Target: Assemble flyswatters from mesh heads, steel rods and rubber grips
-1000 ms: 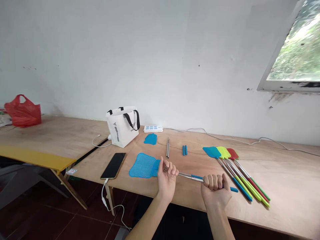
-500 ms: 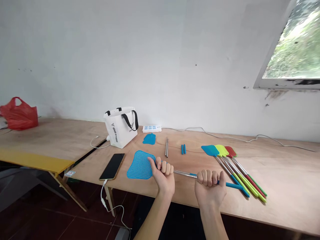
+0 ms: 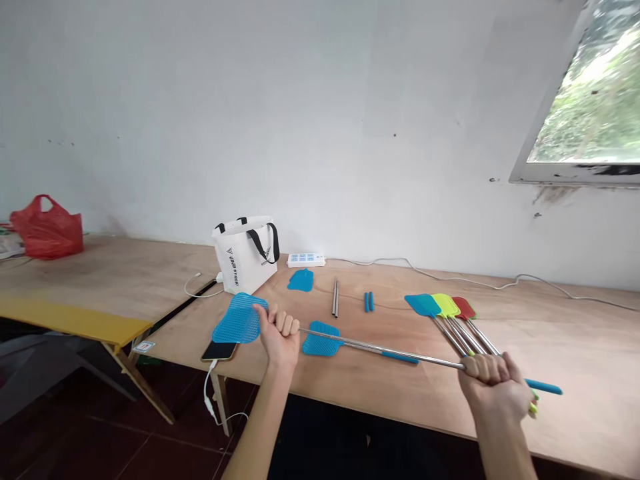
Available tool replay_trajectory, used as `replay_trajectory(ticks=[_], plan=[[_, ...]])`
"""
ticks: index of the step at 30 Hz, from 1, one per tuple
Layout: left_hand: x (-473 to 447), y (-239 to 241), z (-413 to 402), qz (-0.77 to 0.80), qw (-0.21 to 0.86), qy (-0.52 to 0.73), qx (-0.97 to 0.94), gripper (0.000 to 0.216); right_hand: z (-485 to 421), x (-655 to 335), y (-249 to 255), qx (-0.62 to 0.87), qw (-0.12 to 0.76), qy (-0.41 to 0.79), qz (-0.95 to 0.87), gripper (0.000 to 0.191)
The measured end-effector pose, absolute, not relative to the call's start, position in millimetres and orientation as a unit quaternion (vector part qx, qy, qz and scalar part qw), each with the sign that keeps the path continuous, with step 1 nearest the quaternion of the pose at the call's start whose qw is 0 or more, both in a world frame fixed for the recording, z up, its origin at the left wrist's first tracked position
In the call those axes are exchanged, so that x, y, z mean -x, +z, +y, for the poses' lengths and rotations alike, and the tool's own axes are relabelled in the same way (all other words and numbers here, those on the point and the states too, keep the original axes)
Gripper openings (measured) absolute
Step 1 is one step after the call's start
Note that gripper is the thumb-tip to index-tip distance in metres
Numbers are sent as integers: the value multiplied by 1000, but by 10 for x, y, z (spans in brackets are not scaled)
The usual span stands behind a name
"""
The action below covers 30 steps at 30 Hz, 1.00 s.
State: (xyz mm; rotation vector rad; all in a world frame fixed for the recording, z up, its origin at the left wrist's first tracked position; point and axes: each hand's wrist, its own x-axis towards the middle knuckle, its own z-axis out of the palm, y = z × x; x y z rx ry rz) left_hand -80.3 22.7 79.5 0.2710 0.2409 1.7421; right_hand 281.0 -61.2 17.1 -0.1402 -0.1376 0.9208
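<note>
A blue fly swatter (image 3: 380, 348) with a long metal shaft stretches between my hands above the table. My left hand (image 3: 281, 335) is closed round it just below the mesh head. My right hand (image 3: 495, 387) wraps the handle end, and a blue tip sticks out past it. Beneath the shaft, a second blue swatter (image 3: 321, 339) lies on the table, its head and blue grip showing. Near my right hand lies a row of swatters with blue (image 3: 423, 305), yellow-green (image 3: 445, 305) and red (image 3: 464, 307) heads; my hand hides part of their handles.
Blue loose heads (image 3: 301, 280), metal tubes (image 3: 335, 297) and two blue grips (image 3: 369, 301) lie farther back. A white bag (image 3: 245, 257), a power strip (image 3: 306, 260) and a phone (image 3: 220, 351), partly under the held head, are on the table. A red bag (image 3: 47, 230) stands far left.
My hands have moved apart, left hand leftward and right hand rightward, and the held swatter's shaft is now much longer. The swatter lying underneath has come into view.
</note>
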Motion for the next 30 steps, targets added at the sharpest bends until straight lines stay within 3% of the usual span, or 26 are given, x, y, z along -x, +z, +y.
replay_trajectory(ticks=[14,30], plan=[[1207,1013,114,91,661,738,-102,52,-736,-3116,402,60,883,464,-39,39],[1128,1002,40,85,617,774,-112,59,-884,-3191,589,-126,864,483,66,37]])
